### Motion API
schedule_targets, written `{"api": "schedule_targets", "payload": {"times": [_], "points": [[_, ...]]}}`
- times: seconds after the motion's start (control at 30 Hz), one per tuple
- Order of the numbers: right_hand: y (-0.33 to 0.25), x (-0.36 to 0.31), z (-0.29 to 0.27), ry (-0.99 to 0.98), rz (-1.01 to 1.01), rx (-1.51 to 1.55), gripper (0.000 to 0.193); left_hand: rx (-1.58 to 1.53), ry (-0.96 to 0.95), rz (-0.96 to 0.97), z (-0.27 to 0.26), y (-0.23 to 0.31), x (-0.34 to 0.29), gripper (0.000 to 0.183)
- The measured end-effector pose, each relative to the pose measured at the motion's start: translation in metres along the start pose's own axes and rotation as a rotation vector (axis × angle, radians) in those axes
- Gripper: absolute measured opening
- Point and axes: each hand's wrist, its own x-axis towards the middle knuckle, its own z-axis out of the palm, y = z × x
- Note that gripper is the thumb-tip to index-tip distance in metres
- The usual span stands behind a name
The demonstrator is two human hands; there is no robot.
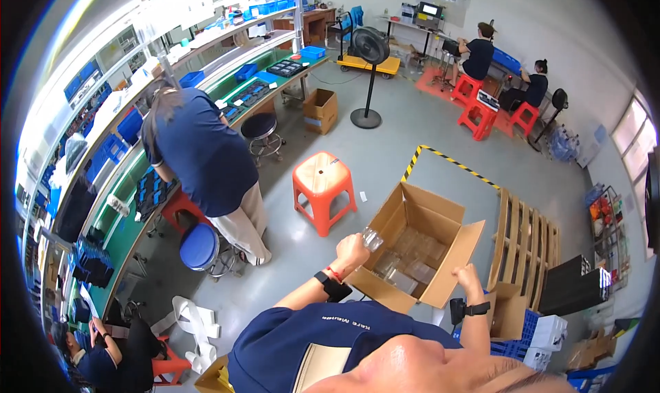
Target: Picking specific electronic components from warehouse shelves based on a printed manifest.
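In front of me stands an open cardboard box (440, 211) with its flaps folded out. Several clear plastic cases (412, 252) lie inside it. My left hand (351, 253), at the box's left edge, is closed round a small clear plastic case (372, 239). On the right, my right hand (467, 277) has its fingers curled at the outer edge of the right flap (454, 264), seemingly gripping it. The fingertips there are partly hidden.
An orange stool (322, 187) stands beyond the box on the left. Wooden pallets (526, 248) and another cardboard box (507, 310) are to the right. A person in navy (203, 152) leans over the green workbench (117, 248). A black fan (370, 49) stands farther off.
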Motion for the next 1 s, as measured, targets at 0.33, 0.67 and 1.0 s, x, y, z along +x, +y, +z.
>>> {"api": "schedule_targets", "payload": {"times": [0.33, 0.67, 1.0], "points": [[-0.009, 0.251, -0.018, -0.12, -0.049, 0.122, 0.021, 0.035, 0.055, -0.11, 0.02, 0.045, 0.213, 0.018], [-0.02, 0.535, 0.011, -0.332, 0.014, -0.152, 0.027, -0.116, 0.027, -0.422, 0.052, 0.065, 0.389, 0.027], [-0.014, 0.732, 0.099, -0.488, -0.071, -0.524, 0.036, -0.235, 0.033, -0.667, 0.127, 0.026, 0.544, 0.027]]}}
